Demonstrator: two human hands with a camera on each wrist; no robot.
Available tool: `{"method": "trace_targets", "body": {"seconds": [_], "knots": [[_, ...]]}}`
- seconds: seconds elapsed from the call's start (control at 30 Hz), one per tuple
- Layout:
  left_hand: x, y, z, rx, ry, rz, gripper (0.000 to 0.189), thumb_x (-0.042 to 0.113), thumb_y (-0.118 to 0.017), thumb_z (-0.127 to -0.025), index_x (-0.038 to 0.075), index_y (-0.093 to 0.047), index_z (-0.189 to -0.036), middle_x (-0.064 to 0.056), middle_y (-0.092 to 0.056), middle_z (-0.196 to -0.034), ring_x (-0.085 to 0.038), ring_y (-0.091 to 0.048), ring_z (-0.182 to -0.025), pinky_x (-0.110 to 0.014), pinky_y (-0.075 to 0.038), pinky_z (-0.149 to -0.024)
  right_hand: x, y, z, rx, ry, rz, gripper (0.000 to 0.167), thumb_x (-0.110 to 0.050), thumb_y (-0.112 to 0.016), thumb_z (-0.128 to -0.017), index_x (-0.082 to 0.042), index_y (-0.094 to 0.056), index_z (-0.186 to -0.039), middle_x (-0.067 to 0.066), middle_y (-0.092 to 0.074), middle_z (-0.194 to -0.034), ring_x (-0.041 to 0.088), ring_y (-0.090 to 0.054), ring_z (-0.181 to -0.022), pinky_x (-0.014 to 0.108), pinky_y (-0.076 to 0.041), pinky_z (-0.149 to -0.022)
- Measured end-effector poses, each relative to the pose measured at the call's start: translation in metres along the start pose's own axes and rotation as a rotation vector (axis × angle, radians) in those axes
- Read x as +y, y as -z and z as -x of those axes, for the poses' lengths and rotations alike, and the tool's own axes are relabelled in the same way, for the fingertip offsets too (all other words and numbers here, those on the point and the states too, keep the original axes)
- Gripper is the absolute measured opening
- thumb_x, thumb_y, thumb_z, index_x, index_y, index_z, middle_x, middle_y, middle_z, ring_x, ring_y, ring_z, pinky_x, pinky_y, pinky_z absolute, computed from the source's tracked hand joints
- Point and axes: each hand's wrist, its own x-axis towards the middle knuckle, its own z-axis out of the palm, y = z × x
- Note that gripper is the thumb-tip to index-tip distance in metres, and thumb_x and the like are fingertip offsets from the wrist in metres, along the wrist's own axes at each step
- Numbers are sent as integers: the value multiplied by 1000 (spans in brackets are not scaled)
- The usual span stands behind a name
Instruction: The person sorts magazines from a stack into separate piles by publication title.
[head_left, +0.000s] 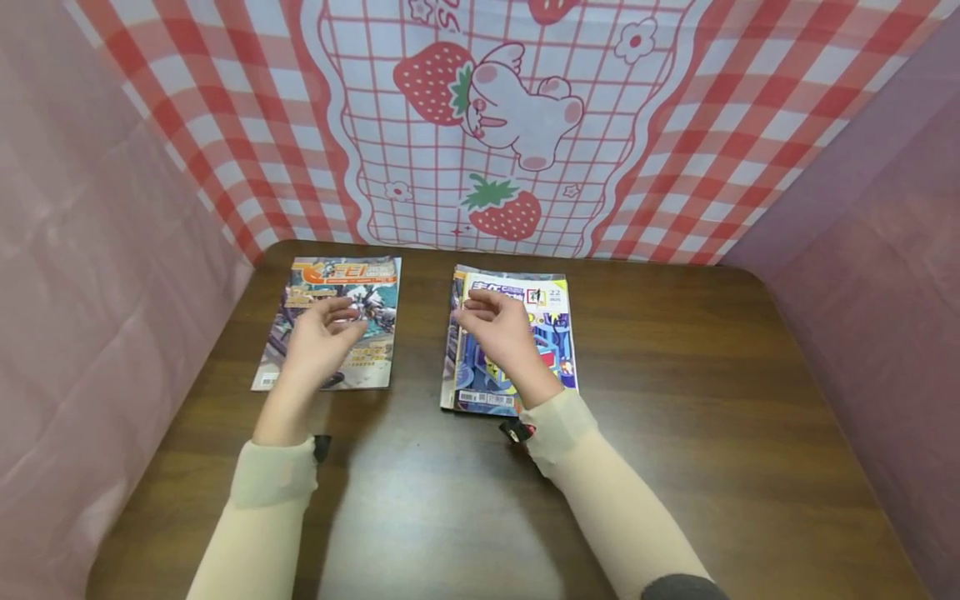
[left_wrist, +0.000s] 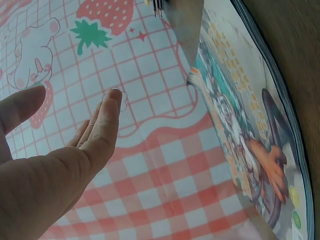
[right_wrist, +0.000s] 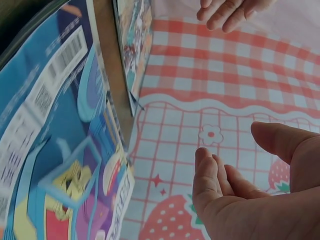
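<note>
My left hand (head_left: 321, 337) hovers over a magazine (head_left: 375, 333) with an orange title, lying at the left of the table. Its thumb and fingers are apart, with nothing between them; the left wrist view shows the hand (left_wrist: 75, 150) above the magazine cover (left_wrist: 240, 135). Over a second pile of magazines (head_left: 555, 342) at the middle is my right hand (head_left: 502, 329), fingers loosely bent and holding nothing. The top magazine there has a blue and white cover; another's edge shows beneath it on the left. In the right wrist view this blue cover (right_wrist: 65, 150) stands beside the hand (right_wrist: 235, 185).
Both piles lie on a brown wooden table (head_left: 675, 375), toward its back edge. Behind it hangs a red-and-white checked cloth (head_left: 247, 125) with strawberries. Pink cloth (head_left: 97, 250) hangs at the left and right sides.
</note>
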Motion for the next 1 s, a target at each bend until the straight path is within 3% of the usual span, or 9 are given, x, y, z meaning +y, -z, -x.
{"method": "trace_targets", "body": {"seconds": [0.77,1.0], "knots": [[15,-32,6,-29,-49,107,50,-1,-66,-94,-13,-47,-139,-29,-59,-131,-39,-60,-118,-40,-51,-99,12,75,29,117,13,-4,49,-16,-76,-93,2,-60,-136,16,-65,-126,24,-64,-114,36,-54,-95],[19,-46,9,-71,-44,60,52,5,-68,-95,-8,-49,-142,-23,-60,-132,-34,-62,-117,-40,-55,-92,21,93,39,173,-27,37,49,-16,-76,-94,0,-60,-138,20,-62,-130,23,-64,-116,32,-52,-96]]}}
